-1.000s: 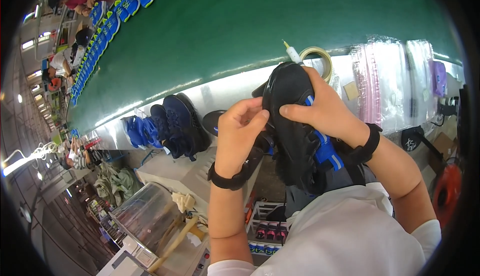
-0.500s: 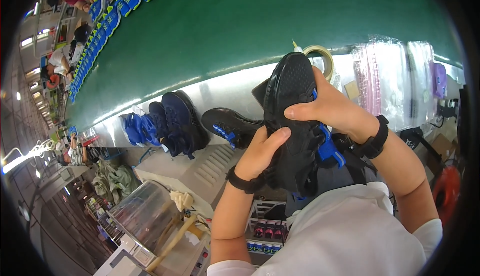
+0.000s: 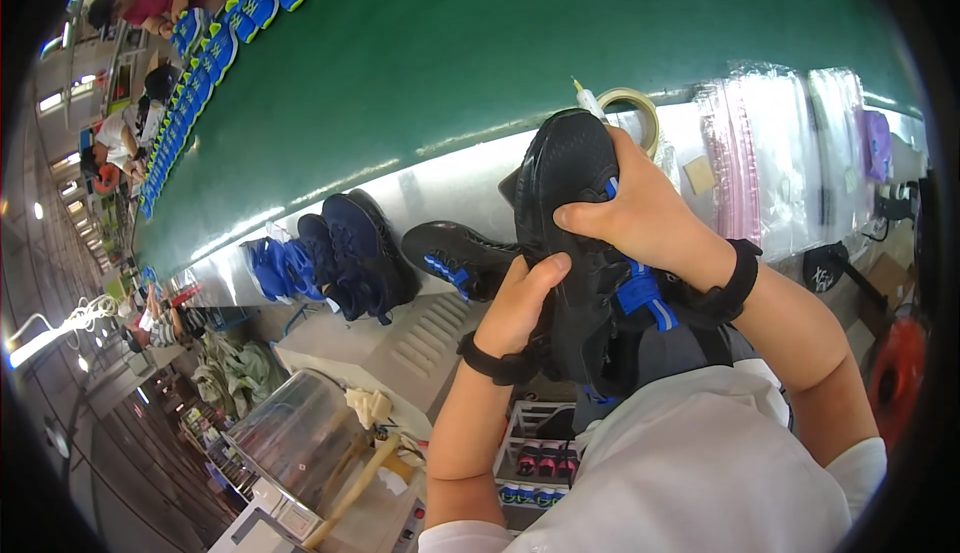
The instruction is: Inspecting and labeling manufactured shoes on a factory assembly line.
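Both my hands grip a black sneaker (image 3: 570,168) in front of my body, its toe pointing away and its dark underside facing up. Pressed on the shoe's near left side is the thumb of my left hand (image 3: 515,305); its fingers are hidden beneath. My right hand (image 3: 645,213) wraps round the right edge, thumb across the middle. Blue lacing (image 3: 640,293) shows below my right hand. Just left of the held shoe, another black sneaker (image 3: 458,255) with blue laces lies on the metal ledge. Navy sneakers (image 3: 360,248) stand farther left, beside a blue shiny bundle (image 3: 278,265).
A tape roll (image 3: 648,118) and a white tube with a yellow nozzle (image 3: 588,101) lie beyond the shoe. Clear plastic bags (image 3: 790,163) cover the ledge's right. Blue sneakers (image 3: 205,68) line the green belt (image 3: 420,63), where other people sit. A grey machine casing (image 3: 375,338) stands below.
The held sneaker and both hands have shifted slightly, with the toe end and my right hand moving a little left. My grip stays the same.
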{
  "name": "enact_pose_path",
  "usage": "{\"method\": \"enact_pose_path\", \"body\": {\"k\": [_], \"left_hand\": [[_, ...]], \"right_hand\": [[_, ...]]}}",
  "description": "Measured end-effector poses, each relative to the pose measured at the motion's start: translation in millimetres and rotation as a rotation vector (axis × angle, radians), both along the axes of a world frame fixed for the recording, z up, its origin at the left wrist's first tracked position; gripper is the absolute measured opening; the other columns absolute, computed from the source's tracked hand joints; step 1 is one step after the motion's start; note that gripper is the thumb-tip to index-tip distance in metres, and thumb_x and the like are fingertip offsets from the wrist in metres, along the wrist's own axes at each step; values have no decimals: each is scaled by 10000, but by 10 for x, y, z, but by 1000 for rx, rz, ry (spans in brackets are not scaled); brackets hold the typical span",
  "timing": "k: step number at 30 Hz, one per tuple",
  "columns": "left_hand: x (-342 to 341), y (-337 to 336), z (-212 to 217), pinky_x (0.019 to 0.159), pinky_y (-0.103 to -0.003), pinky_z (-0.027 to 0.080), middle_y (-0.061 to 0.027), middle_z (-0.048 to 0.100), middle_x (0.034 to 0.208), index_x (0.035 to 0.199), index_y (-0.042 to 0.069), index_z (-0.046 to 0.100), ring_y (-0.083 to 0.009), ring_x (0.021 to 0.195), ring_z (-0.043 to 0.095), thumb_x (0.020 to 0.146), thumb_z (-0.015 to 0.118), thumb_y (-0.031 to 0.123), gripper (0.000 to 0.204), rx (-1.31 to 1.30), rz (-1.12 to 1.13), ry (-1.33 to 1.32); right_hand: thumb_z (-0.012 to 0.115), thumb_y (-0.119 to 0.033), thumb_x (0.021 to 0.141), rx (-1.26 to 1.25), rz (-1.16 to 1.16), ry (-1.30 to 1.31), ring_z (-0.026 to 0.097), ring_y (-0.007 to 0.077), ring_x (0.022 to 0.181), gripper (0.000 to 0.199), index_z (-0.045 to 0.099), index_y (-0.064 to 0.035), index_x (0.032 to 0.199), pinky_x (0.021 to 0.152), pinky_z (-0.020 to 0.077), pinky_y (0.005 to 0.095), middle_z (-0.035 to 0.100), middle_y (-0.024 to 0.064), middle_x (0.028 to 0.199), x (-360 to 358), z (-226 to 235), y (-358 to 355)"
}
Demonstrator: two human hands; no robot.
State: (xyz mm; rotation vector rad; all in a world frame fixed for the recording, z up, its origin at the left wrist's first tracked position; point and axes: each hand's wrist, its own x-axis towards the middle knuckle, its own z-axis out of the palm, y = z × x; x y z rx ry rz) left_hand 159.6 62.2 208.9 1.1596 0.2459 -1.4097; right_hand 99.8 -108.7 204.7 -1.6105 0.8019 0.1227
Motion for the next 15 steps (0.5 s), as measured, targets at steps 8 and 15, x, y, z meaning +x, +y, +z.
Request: {"method": "enact_pose_path", "body": {"k": [8, 15], "left_hand": [[-14, -6, -8, 811, -288, 487, -94, 598, 1085, 1204, -22, 487, -161, 949, 592, 868, 513, 183, 394, -32, 0, 15], [-26, 32, 81, 831, -294, 478, -94, 568, 1127, 1214, -35, 465, -154, 984, 568, 879, 499, 123, 371, -47, -4, -119]], "right_hand": [[707, -310, 642, -75, 29, 18, 545, 404, 1031, 866, 321, 109, 1293, 884, 450, 391, 477, 312, 1151, 3, 100, -6], [712, -318, 650, -170, 5, -34, 547, 419, 1030, 866, 310, 66, 1313, 884, 453, 406, 467, 308, 1171, -23, 117, 14]]}}
